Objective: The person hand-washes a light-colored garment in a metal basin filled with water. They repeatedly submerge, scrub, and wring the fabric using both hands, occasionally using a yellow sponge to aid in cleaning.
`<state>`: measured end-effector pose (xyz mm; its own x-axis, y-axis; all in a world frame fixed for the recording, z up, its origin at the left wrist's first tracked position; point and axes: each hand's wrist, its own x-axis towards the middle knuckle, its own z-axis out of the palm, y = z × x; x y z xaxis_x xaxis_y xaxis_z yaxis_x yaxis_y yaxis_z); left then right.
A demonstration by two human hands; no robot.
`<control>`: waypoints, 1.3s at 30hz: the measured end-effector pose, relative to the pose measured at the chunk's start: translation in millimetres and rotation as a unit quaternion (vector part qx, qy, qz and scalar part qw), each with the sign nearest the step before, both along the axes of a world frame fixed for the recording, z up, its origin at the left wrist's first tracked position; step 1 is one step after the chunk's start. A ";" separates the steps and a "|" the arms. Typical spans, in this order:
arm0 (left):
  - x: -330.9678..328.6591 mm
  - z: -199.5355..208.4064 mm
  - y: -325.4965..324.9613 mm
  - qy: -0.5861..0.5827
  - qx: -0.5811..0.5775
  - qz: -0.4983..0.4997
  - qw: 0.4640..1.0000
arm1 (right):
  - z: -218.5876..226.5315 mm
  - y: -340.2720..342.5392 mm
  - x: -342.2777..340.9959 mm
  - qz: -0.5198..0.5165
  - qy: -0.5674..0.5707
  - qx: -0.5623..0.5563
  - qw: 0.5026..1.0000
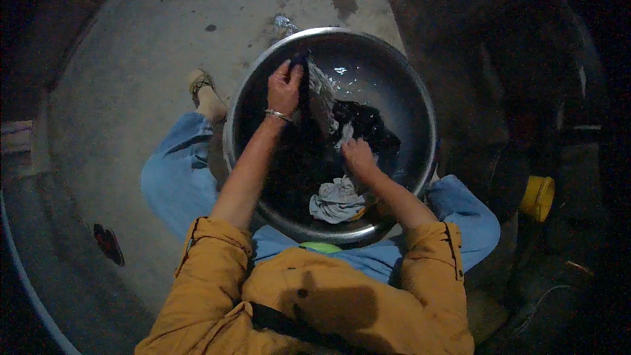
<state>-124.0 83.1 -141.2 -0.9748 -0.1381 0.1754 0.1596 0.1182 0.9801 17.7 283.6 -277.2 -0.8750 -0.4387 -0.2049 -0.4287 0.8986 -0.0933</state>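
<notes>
A large round metal basin stands between my legs, with wet cloth and some water in it. Inside its left far part, my left hand is closed on the upper end of a dark garment. A grey, patterned strip of cloth hangs beside that hand, slanting toward the middle. Lower right, my right hand is a fist around a pale piece of cloth, in front of a bunched black cloth. A crumpled white cloth lies against the near wall.
Concrete floor surrounds the basin, with a wet patch beyond it. My bent knees flank the basin. A yellow container is at the right among dark, indistinct objects. A dark and red item lies at the left.
</notes>
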 end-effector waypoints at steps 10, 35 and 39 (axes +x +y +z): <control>-28.9 2.5 -30.2 0.042 -0.156 -0.157 0.974 | 57.2 -6.0 -50.3 -0.207 -0.221 -0.071 0.951; 10.8 -76.2 -4.4 -0.348 -0.548 -0.507 0.567 | -41.1 -17.1 -91.1 -0.376 0.015 -0.356 0.856; -1.0 -110.7 -19.4 -0.212 -0.524 -0.408 0.717 | -16.6 -19.2 -86.4 -0.365 -0.003 -0.256 0.895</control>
